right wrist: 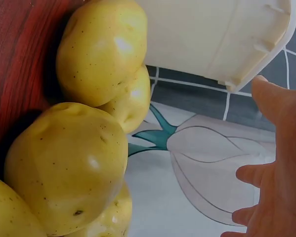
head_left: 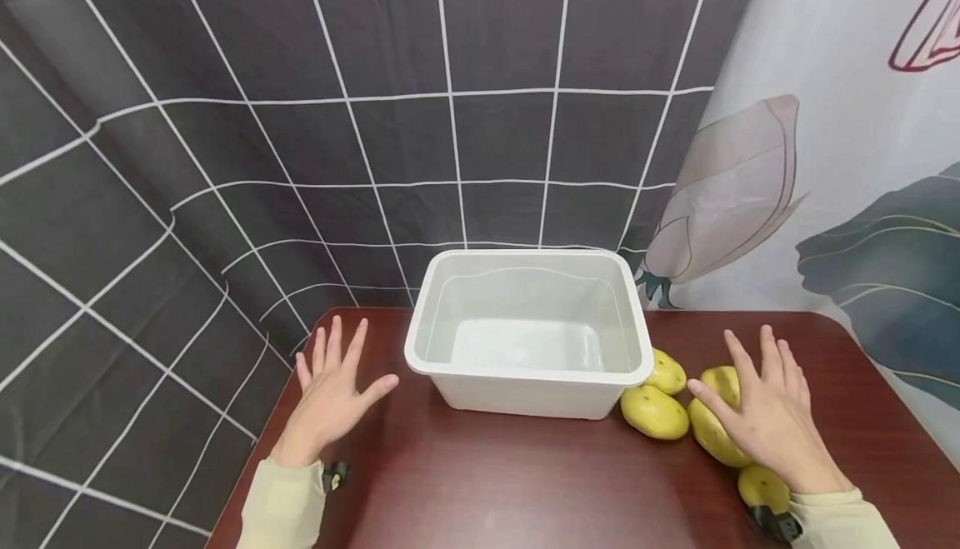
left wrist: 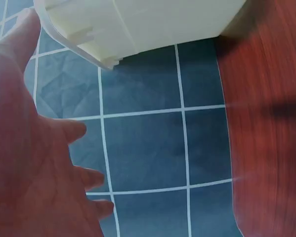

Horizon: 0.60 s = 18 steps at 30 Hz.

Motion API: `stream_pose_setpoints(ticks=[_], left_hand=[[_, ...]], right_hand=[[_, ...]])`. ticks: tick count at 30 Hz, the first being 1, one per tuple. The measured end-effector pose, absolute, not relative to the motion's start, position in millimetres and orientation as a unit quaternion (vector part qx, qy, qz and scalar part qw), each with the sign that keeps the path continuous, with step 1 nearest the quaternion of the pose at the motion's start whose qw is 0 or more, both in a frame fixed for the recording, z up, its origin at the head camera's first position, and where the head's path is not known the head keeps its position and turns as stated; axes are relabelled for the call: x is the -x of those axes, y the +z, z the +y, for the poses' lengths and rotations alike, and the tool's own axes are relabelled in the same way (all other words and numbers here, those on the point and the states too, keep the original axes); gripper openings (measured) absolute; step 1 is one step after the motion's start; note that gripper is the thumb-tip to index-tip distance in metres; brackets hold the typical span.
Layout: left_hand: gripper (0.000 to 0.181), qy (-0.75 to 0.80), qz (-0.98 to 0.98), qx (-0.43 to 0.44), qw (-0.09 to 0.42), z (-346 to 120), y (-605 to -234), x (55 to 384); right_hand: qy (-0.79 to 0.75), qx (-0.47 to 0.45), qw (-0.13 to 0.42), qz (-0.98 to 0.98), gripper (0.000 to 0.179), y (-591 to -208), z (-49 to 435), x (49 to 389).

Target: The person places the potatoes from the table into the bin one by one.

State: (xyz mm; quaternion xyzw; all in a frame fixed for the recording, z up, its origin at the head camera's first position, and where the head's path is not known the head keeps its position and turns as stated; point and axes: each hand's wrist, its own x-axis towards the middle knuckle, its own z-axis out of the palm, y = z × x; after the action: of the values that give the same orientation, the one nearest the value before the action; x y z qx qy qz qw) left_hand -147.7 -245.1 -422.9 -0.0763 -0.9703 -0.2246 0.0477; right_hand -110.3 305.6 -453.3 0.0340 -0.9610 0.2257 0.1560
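Note:
A white plastic tub [head_left: 517, 395] stands at the back middle of the table, with nothing inside it. Several yellow potatoes [head_left: 654, 412] lie to its right; the right wrist view shows a potato [right wrist: 102, 52] close to the tub's side. My left hand [head_left: 330, 399] hovers left of the tub, fingers spread, holding nothing. Over the potatoes is my right hand [head_left: 776, 420], also spread and holding nothing; in the right wrist view a gap shows between its fingers and the potatoes. It partly hides some potatoes in the head view.
The dark red wooden table [head_left: 525, 482] has rounded back corners. Behind it hangs a dark grey curtain [head_left: 495, 141] with a white grid. A pale cloth [head_left: 825, 266] with flower prints hangs at the right.

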Motion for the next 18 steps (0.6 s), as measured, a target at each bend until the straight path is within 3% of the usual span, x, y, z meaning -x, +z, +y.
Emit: stream_pose_setpoints(ticks=[18], left_hand=[[0.091, -0.278, -0.950, 0.123, 0.069, -216, -414, 159]], right_hand=[[0.237, -0.047, 0.151, -0.959, 0.085, -453, 297, 110]])
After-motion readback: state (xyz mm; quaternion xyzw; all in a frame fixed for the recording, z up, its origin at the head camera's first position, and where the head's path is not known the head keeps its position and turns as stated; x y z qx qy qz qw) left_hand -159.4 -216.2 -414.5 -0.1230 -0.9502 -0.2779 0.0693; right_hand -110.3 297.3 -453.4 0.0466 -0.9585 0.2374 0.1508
